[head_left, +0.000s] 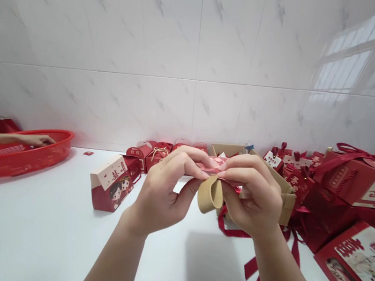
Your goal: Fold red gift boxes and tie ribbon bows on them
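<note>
Both hands pinch a small red printed gift box (217, 163) in the middle of the view, above the white table. My left hand (173, 183) is closed on its left side, thumb and fingertips pressed together. From the right, my right hand (253, 193) grips it the same way. A curled tan strip (207, 197) forms a loop on the near side, between the two thumbs. Fingers hide much of the box. Left of my left hand stands a red and cream box (112, 185) with cartoon figures.
Several small red boxes (155, 154) line the wall. Behind my right hand is an open cardboard box (286, 201). Red gift boxes (352, 181) with ribbons are piled at right. At left, another person's hand (40, 140) reaches into a red plastic basin (27, 160).
</note>
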Available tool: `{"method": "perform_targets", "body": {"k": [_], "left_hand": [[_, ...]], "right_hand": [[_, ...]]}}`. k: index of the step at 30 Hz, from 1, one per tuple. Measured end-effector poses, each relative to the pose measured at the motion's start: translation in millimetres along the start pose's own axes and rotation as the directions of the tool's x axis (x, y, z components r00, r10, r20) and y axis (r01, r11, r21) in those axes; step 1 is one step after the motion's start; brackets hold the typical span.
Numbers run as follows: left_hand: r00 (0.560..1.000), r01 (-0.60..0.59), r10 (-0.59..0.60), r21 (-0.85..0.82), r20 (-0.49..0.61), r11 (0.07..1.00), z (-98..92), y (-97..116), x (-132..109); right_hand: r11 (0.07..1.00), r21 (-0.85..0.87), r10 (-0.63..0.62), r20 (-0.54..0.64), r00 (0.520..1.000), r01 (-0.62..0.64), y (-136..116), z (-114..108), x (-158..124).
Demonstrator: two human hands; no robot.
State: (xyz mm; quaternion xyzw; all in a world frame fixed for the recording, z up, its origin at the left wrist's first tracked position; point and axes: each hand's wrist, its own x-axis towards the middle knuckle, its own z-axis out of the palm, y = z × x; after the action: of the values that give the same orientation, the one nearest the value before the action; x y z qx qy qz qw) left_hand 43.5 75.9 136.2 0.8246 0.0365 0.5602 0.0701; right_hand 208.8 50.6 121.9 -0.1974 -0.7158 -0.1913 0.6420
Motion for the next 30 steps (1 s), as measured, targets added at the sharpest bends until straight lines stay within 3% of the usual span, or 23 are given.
{"method": "perform_targets", "body": {"k": [6, 14, 23, 26, 30], "left_hand": [[0.997, 0.062, -0.061, -0.042, 0.044, 0.997, -1.6, 1, 0], [0.968, 0.237, -0.244, 0.097, 0.062, 0.967, -7.2, 6, 5], [0.897, 0.440, -0.432, 0.096, -0.094, 0.893, 0.8, 1, -1], [0.887, 0.459, -0.450, 0.096, -0.102, 0.883, 0.0, 3, 1], [0.839, 0.544, -0.542, 0.128, -0.056, 0.829, -10.6, 8, 4]], "right_hand": [[0.996, 0.070, 0.052, 0.028, 0.998, -0.054, 2, 3, 0], [0.983, 0.098, 0.156, 0.032, 0.987, -0.158, 4, 13, -4], [0.938, 0.152, 0.315, -0.001, 0.949, -0.311, 7, 25, -9], [0.907, 0.200, 0.367, 0.053, 0.929, -0.370, 8, 26, -10], [0.871, 0.218, 0.392, 0.232, 0.890, -0.441, 11, 24, -10]]}}
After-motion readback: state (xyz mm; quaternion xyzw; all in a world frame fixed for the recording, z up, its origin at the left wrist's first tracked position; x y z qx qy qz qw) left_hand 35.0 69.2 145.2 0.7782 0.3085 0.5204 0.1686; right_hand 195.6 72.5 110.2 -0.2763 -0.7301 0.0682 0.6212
